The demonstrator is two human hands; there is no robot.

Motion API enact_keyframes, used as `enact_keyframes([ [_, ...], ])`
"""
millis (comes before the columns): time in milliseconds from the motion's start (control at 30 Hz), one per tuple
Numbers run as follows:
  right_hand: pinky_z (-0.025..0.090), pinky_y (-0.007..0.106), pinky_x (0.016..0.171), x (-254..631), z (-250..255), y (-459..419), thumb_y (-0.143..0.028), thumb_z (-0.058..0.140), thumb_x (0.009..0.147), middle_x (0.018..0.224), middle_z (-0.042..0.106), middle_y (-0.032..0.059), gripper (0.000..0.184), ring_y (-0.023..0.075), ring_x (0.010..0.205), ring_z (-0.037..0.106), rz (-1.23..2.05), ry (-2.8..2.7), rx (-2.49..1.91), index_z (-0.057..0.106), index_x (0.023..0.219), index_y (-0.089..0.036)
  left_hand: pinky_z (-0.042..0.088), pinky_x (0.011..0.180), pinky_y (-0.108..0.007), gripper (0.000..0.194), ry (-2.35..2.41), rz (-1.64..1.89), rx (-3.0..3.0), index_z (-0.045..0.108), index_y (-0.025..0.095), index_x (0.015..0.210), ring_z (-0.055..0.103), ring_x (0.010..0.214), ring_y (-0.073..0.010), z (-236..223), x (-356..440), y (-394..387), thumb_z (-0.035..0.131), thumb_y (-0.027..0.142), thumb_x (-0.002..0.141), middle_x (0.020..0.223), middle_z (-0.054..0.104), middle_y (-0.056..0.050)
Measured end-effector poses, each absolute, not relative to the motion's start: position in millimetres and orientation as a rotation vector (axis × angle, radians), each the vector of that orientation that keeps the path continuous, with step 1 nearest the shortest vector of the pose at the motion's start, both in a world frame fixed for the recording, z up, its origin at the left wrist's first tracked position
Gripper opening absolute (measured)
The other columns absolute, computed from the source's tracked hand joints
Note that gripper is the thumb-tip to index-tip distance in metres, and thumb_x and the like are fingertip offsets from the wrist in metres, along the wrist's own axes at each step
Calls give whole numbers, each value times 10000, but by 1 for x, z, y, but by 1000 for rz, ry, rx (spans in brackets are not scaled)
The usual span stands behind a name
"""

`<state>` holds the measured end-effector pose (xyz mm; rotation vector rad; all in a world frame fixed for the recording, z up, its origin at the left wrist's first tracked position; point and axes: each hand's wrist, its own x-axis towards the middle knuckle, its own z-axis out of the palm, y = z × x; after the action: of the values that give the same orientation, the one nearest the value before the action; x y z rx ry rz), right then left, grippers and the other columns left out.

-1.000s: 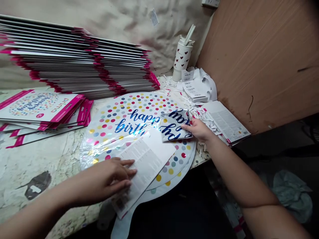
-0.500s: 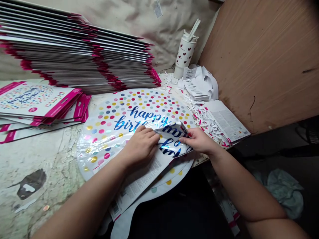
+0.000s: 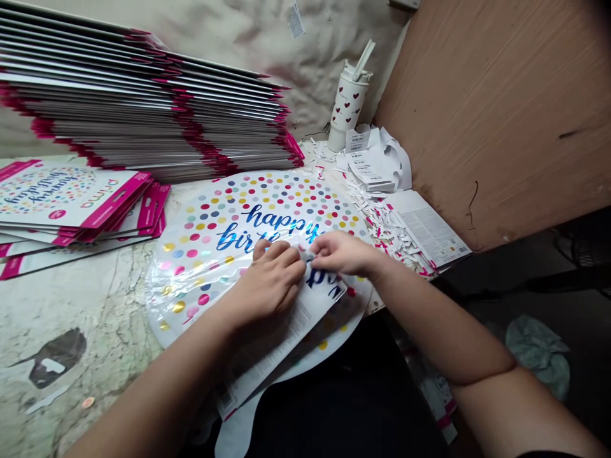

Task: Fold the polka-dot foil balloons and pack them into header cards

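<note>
A printed white card sleeve (image 3: pixel 281 340) lies slantwise on top of flat dotted foil balloons (image 3: pixel 205 226) lettered "happy birthday". My left hand (image 3: pixel 274 280) has its fingers curled over the sleeve's upper end. My right hand (image 3: pixel 346 253) pinches the folded foil balloon (image 3: pixel 321 284), whose blue lettering shows at the sleeve's end. Its lower part seems to sit within the sleeve, but my fingers hide much of that end. Both hands nearly meet there. A pale balloon tail (image 3: pixel 236 426) hangs over the table's front edge.
A tall stack of pink-edged card sleeves (image 3: pixel 143 121) leans along the wall. More "prima" packets (image 3: pixel 95 203) lie at left. At right are a heart-patterned tumbler (image 3: pixel 347 105), a label strip (image 3: pixel 375 168), paper scraps (image 3: pixel 391 229), another sleeve (image 3: pixel 436 232) and a brown board (image 3: pixel 501 114).
My left hand moved from lying flat on the sleeve up to its end and closed there. My right hand brought the folded balloon left and down against the sleeve, where less of it now shows.
</note>
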<state>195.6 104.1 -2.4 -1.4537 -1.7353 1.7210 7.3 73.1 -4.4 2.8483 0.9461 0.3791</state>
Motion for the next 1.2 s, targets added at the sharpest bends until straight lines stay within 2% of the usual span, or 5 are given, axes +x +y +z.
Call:
enact_keyframes([
  [200, 473, 250, 637, 189, -3, 88, -155, 561, 735, 692, 614, -12, 128, 124, 653, 573, 1398, -2027, -1269, 645, 831, -165, 328, 839, -463, 166, 1093, 370, 2875, 530, 185, 814, 432, 892, -251, 2, -4, 75, 365, 205, 810, 858, 521, -76],
  [367, 503, 311, 786, 202, -2, 64, -332, 753, 625, 1077, 614, 64, 642, 171, 902, 597, 1322, -1404, -1156, 498, 1200, -201, 349, 875, -487, 156, 1481, 664, 2820, 539, 183, 848, 442, 999, -289, 21, -6, 67, 393, 238, 834, 943, 532, -105],
  [533, 461, 388, 916, 183, -2, 58, -327, 701, 699, 996, 674, 63, 356, 195, 941, 625, 1610, -1231, -821, 606, 1003, -169, 299, 995, -526, 495, 1728, 1370, 2337, 399, 260, 1220, 345, 1252, -315, 33, -4, 48, 571, 384, 773, 1373, 371, -68],
  [900, 521, 347, 808, 174, 28, 51, -196, 801, 564, 886, 704, 46, 382, 209, 872, 643, 1543, -1293, -647, 669, 919, -147, 499, 878, -376, 647, 1110, 1362, 1238, 482, 195, 1158, 591, 1033, -261, 33, -2, 17, 782, 214, 585, 1106, 636, -85],
  [1200, 430, 223, 481, 190, 28, 90, -390, 618, 771, 552, 561, -16, 275, 101, 507, 522, 1378, -1349, -915, 589, 649, -145, 522, 756, -295, 234, 1108, 1205, 964, 663, 152, 885, 643, 811, -196, 22, -13, 26, 711, 264, 685, 797, 698, -32],
])
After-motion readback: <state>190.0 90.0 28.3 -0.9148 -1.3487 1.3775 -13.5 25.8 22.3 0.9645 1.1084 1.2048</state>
